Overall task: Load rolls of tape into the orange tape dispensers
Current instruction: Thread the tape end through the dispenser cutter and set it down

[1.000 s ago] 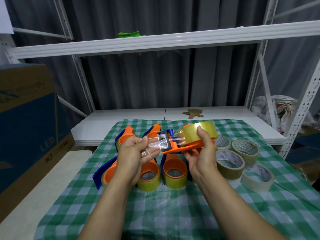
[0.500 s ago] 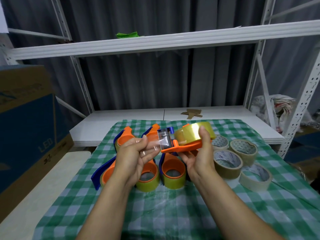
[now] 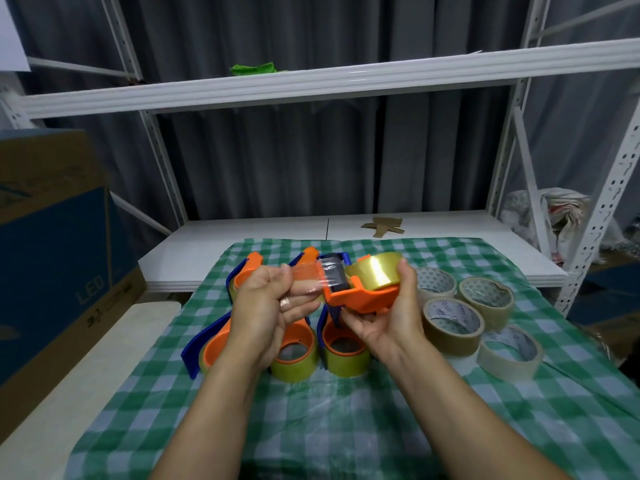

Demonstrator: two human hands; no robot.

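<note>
The right hand [image 3: 388,323] grips the orange plastic tape dispenser [image 3: 363,297] from beneath, thumb on its yellowish clear tape roll [image 3: 375,271]; the left hand [image 3: 266,306] pinches the clear tape strip [image 3: 304,277] stretched past the dispenser's front edge; loaded orange dispensers [image 3: 346,351] lie just below the grip, loose brown tape rolls [image 3: 453,323] to its right; bare green checked cloth [image 3: 346,427] spreads below.

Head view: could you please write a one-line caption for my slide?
Right hand grips an orange tape dispenser; left hand pinches its clear tape end.

Storeroom or packing area. White slotted-steel shelving [image 3: 311,84] stands before a grey curtain [image 3: 277,161]. A large printed cardboard carton [image 3: 52,254] sits left of a table [image 3: 346,427] covered in green checked cloth.
</note>
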